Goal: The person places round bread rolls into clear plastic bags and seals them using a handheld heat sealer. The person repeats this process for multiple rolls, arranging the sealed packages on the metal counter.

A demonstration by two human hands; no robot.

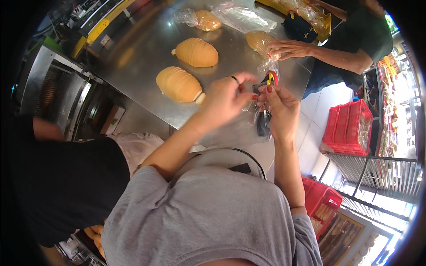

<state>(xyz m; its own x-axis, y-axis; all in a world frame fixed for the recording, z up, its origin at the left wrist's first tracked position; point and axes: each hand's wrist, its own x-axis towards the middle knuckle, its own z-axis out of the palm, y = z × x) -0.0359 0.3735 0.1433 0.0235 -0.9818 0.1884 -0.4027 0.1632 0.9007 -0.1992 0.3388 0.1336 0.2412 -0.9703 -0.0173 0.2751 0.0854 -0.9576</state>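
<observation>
My left hand and my right hand meet over the metal table's near right part. Motion blurs my left hand's curled fingers, so its grip is unclear. My right thumb and fingers are pinched on something small I cannot make out. Just beyond them is a red-and-yellow loop-shaped thing, and a dark object shows below. Two unwrapped ridged loaves, one nearer and one farther, lie left of my hands. Across the table, a co-worker's hand touches a bagged loaf.
Another bagged loaf and clear plastic bags lie on the metal table's far side. A yellow tray is at the far right. Red crates stand on the right. A person in black is close on my left.
</observation>
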